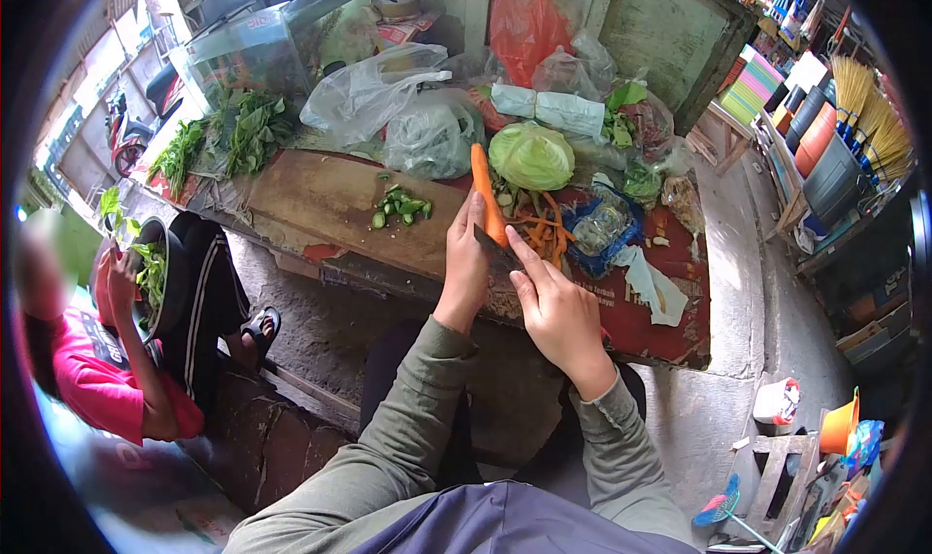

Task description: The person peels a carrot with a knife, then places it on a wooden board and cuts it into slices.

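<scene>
An orange carrot (482, 180) points up and away from me, its lower end in my left hand (467, 258), whose fingers are wrapped round it. My right hand (561, 319) is closed on a knife with a dark blade (495, 250), which lies against the carrot's lower part. Below and right of the carrot, orange peelings (549, 232) lie in a heap on the table. A pale green cabbage (531, 156) sits just behind. To the left, chopped green pieces (400, 207) rest on a wooden board (320, 204). The knife's handle is hidden in my right hand.
Clear plastic bags (432, 132), a red bag (524, 30) and leafy greens (254, 132) crowd the table's back. A torn white wrapper (652, 287) lies at the right. On my left, a seated person in a pink shirt (121, 379) handles leaves over a dark bowl (175, 277).
</scene>
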Demonstrator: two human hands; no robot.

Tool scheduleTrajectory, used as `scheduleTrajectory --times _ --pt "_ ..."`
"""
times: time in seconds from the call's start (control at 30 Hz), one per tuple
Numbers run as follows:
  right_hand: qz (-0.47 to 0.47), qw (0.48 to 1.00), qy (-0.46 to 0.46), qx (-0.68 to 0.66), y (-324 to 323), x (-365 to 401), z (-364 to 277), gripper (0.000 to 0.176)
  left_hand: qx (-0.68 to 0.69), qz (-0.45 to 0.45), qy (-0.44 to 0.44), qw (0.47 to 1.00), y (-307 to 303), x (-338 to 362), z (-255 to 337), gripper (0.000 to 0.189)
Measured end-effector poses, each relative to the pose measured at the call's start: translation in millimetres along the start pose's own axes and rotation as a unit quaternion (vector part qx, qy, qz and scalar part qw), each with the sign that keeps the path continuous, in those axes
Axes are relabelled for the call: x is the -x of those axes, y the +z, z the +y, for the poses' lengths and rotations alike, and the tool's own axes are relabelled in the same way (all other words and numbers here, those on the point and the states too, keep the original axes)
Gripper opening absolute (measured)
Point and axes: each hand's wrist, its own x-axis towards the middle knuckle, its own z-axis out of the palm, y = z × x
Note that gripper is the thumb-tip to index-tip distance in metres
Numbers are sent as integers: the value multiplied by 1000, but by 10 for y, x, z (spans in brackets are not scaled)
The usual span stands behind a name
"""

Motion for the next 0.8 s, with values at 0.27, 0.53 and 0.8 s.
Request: scheduleTrajectory --times 0.27,0.53,0.8 --pt "46 998 -35 -18 148 -35 104 41 -22 -5 -3 1000 -7 18 3 54" --pt "-42 990 71 -115 16 -64 63 39 -46 -52 -32 997 -72 11 -3 52" --pt "29 995 14 -90 123 -76 180 40 11 -74 -72 995 -28 42 -42 46"
